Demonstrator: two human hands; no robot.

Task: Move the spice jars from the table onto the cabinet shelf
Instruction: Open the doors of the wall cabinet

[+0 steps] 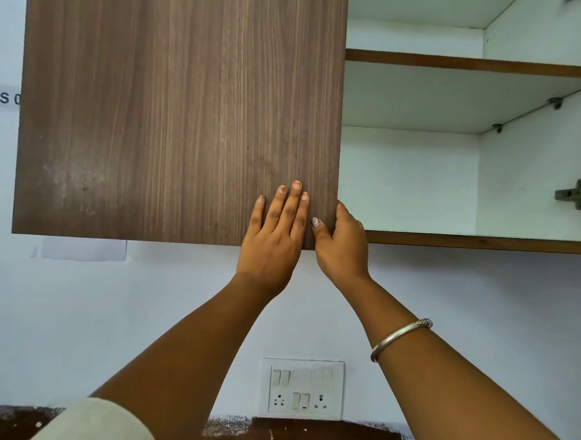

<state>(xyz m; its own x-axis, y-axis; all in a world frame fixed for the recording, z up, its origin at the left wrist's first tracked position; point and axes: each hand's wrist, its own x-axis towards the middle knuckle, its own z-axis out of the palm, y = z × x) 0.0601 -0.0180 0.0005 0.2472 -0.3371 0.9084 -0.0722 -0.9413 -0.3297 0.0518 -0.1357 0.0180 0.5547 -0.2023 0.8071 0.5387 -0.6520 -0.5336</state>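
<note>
Cabinet: right half stands open, left door looks shut or nearly so. Both shelves I can see, the middle shelf and the bottom shelf, show bare white board with no jar on either. Whatever sits behind the left door is hidden.

Desk: only a dark strip at the frame bottom, between my sleeves. No spice jars in view there or anywhere else, so I can't tell where they are.

Left grip: fingers straight and close together, palm flat against the door face near its lower right corner, holding nothing.

Right grip: pinching the door's free edge, thumb on the front, fingers wrapped round behind and out of sight.

My read: zero jars placed as far as I can see, both hands busy with the door. Can't say whether it's swinging open or shut. The whole transfer looks still to do: pick from desk, lift, set on shelf.
</note>
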